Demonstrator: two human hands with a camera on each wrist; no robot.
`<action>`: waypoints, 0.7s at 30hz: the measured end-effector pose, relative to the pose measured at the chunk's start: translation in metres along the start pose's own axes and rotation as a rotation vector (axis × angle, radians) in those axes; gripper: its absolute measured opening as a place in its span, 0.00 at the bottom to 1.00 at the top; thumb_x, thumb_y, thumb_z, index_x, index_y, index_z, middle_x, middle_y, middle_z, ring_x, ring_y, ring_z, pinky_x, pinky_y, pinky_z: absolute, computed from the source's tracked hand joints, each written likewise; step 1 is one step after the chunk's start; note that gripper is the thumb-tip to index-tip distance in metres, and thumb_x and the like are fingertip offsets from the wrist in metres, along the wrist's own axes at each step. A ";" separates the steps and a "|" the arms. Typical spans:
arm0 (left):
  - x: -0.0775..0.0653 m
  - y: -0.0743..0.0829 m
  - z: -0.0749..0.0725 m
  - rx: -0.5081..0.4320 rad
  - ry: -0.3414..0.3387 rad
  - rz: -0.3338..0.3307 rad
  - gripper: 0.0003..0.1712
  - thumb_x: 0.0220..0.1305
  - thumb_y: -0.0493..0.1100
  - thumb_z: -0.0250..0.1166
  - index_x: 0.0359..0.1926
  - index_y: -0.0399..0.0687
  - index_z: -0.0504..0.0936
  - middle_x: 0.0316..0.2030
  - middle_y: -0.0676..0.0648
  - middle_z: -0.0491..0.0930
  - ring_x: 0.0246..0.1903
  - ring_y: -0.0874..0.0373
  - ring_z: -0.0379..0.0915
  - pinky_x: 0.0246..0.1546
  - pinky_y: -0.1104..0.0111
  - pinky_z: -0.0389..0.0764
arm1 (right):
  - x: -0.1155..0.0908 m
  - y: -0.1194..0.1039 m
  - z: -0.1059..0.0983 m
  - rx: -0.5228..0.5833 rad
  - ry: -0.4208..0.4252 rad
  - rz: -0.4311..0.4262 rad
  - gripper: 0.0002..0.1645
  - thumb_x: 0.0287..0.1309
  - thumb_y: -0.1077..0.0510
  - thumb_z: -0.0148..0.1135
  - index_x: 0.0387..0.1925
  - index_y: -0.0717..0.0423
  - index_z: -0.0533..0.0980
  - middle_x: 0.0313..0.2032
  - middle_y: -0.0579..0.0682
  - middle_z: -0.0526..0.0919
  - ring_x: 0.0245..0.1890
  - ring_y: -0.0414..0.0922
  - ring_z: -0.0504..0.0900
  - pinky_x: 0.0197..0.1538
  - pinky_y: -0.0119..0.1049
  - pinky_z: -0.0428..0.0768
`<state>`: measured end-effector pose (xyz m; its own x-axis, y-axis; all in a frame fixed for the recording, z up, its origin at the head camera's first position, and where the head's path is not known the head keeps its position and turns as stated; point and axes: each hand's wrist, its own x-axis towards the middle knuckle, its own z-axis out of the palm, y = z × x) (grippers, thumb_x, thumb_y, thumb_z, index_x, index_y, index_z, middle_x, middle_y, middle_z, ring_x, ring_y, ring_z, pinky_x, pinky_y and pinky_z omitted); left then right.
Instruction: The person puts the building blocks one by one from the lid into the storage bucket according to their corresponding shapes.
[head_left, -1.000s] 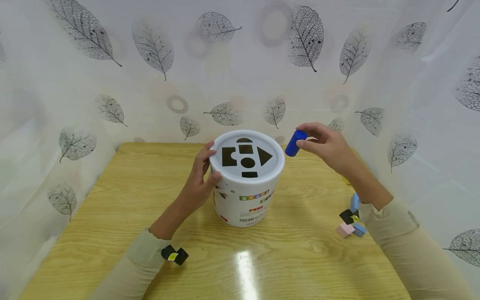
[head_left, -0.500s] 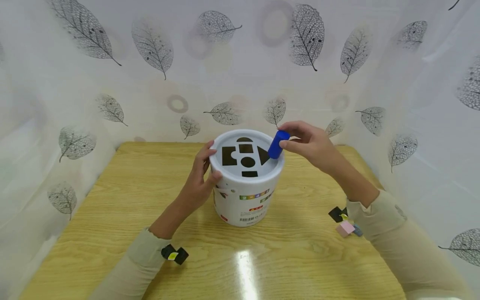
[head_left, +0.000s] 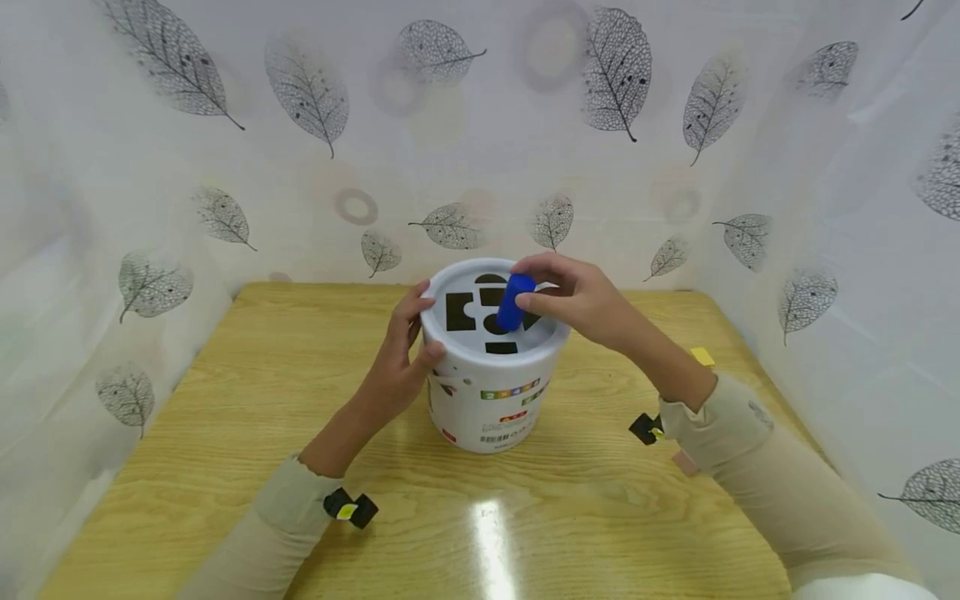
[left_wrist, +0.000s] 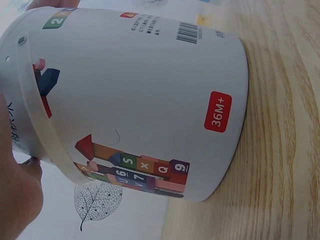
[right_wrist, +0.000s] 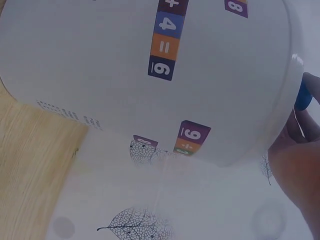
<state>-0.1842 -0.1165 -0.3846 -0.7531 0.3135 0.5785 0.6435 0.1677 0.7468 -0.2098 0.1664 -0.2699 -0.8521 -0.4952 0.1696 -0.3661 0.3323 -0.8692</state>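
In the head view a white bucket (head_left: 483,400) stands upright on the table, its lid (head_left: 467,340) cut with several shaped holes. My left hand (head_left: 401,346) holds the bucket's left side, fingers at the rim and thumb on the near side. Over the lid, my right hand (head_left: 581,300) pinches a blue cylinder block (head_left: 516,302), slightly tilted, with its lower end at the round hole (head_left: 492,323). Whether that end is inside the hole I cannot tell. The right wrist view shows only a bit of the blue block (right_wrist: 303,95) beyond the rim.
A yellow block (head_left: 702,357) lies on the wooden table (head_left: 300,400) beyond my right forearm. Near that sleeve a pink block (head_left: 685,463) is partly covered. A leaf-patterned curtain (head_left: 300,208) encloses the back and sides.
My right hand has carried the blue cylinder leftward from beside the bucket, across the rim, to the round hole. The left hand has kept its hold on the bucket.
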 end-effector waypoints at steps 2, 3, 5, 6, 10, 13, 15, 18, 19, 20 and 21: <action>0.000 0.000 0.000 0.001 -0.001 0.000 0.43 0.70 0.73 0.50 0.73 0.53 0.53 0.80 0.49 0.42 0.78 0.49 0.44 0.76 0.46 0.53 | 0.001 -0.001 0.003 0.006 -0.002 0.001 0.26 0.66 0.51 0.67 0.62 0.52 0.74 0.53 0.54 0.82 0.50 0.50 0.86 0.53 0.50 0.85; 0.000 0.000 0.000 0.002 -0.001 -0.001 0.43 0.70 0.73 0.50 0.73 0.53 0.53 0.80 0.50 0.42 0.78 0.49 0.44 0.76 0.46 0.53 | 0.001 -0.001 0.004 0.009 -0.002 0.001 0.26 0.65 0.51 0.67 0.62 0.52 0.74 0.53 0.54 0.82 0.50 0.50 0.86 0.53 0.50 0.85; 0.000 0.000 0.000 0.001 -0.001 -0.001 0.44 0.70 0.73 0.50 0.73 0.53 0.53 0.80 0.50 0.42 0.78 0.49 0.44 0.76 0.46 0.54 | 0.002 -0.002 0.006 0.013 0.000 0.000 0.26 0.65 0.51 0.67 0.62 0.53 0.74 0.54 0.54 0.82 0.50 0.49 0.86 0.53 0.49 0.85; -0.001 0.000 0.000 0.000 0.000 -0.001 0.44 0.70 0.73 0.49 0.73 0.53 0.53 0.80 0.49 0.42 0.78 0.49 0.44 0.76 0.46 0.54 | 0.002 -0.002 0.007 0.015 0.000 -0.001 0.26 0.65 0.51 0.67 0.62 0.53 0.74 0.54 0.54 0.82 0.50 0.49 0.86 0.52 0.49 0.85; 0.000 0.000 0.000 -0.003 0.002 0.002 0.44 0.70 0.73 0.49 0.73 0.52 0.53 0.80 0.49 0.42 0.78 0.48 0.44 0.76 0.46 0.54 | 0.005 -0.002 0.012 0.010 -0.017 -0.004 0.27 0.65 0.51 0.68 0.62 0.54 0.74 0.55 0.54 0.81 0.51 0.50 0.86 0.51 0.45 0.86; 0.000 0.001 0.000 -0.002 0.003 0.005 0.44 0.70 0.73 0.49 0.73 0.51 0.53 0.80 0.49 0.42 0.78 0.48 0.45 0.76 0.46 0.54 | 0.005 -0.002 0.014 -0.005 -0.024 -0.002 0.27 0.64 0.51 0.69 0.62 0.54 0.75 0.55 0.54 0.81 0.51 0.50 0.85 0.50 0.44 0.86; 0.000 0.001 0.000 -0.002 0.003 0.006 0.45 0.70 0.73 0.49 0.73 0.50 0.53 0.80 0.48 0.42 0.78 0.48 0.45 0.76 0.46 0.54 | 0.005 -0.002 0.015 -0.018 -0.026 -0.002 0.27 0.64 0.51 0.69 0.61 0.53 0.75 0.55 0.53 0.81 0.52 0.50 0.85 0.50 0.44 0.86; 0.000 0.001 0.000 -0.001 0.004 0.002 0.45 0.69 0.73 0.49 0.73 0.51 0.53 0.80 0.49 0.42 0.78 0.48 0.44 0.76 0.46 0.54 | 0.005 -0.001 0.015 -0.035 -0.034 -0.004 0.27 0.63 0.51 0.69 0.61 0.52 0.75 0.56 0.53 0.80 0.53 0.50 0.85 0.51 0.44 0.86; 0.000 0.000 0.000 -0.003 0.003 0.001 0.44 0.69 0.73 0.49 0.73 0.51 0.53 0.80 0.49 0.42 0.78 0.48 0.44 0.76 0.46 0.54 | 0.005 -0.001 0.015 -0.039 -0.038 -0.004 0.27 0.63 0.51 0.69 0.61 0.51 0.75 0.56 0.53 0.80 0.53 0.50 0.85 0.51 0.44 0.86; 0.000 0.000 0.000 -0.004 0.003 0.000 0.44 0.69 0.73 0.49 0.73 0.52 0.53 0.80 0.49 0.42 0.78 0.48 0.44 0.76 0.46 0.54 | 0.005 0.000 0.015 -0.044 -0.041 -0.005 0.27 0.63 0.51 0.69 0.61 0.51 0.75 0.56 0.53 0.80 0.53 0.50 0.85 0.51 0.44 0.86; 0.000 0.000 0.000 -0.004 0.002 0.000 0.44 0.69 0.73 0.49 0.73 0.52 0.53 0.80 0.49 0.42 0.78 0.48 0.43 0.76 0.46 0.54 | 0.005 0.000 0.015 -0.044 -0.045 -0.005 0.27 0.63 0.51 0.70 0.61 0.51 0.75 0.56 0.53 0.80 0.53 0.50 0.85 0.51 0.44 0.86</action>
<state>-0.1840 -0.1164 -0.3845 -0.7535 0.3119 0.5788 0.6427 0.1639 0.7484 -0.2081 0.1516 -0.2757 -0.8327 -0.5323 0.1524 -0.3876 0.3638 -0.8470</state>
